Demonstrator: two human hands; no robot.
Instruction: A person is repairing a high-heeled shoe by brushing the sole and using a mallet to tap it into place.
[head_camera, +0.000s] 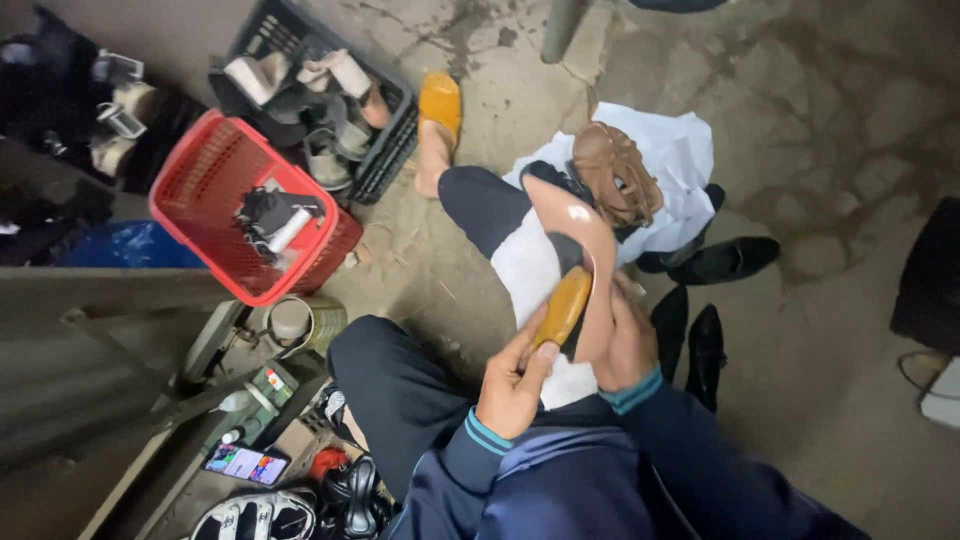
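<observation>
On the lap, centre: a pink shoe last (572, 232) is gripped by the right hand (628, 345); a tan sole (563, 305), closed in the left hand (512, 385), is pressed on, not yet fully seated. Finished black shoes (690, 340) are placed right.

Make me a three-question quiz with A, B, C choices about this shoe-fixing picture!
1. Where does the red basket sit?
A. beside the black crate
B. on the person's lap
C. under the black shoes

2. What colour is the sandal on the person's foot?
A. green
B. orange-yellow
C. white

3. What is the left hand doing?
A. resting empty
B. holding a phone
C. gripping a brown brush

Answers: 1 A, the basket touches the crate. 2 B, it looks orange-yellow. 3 C, its fingers wrap the brush against the pink shoe.
</observation>
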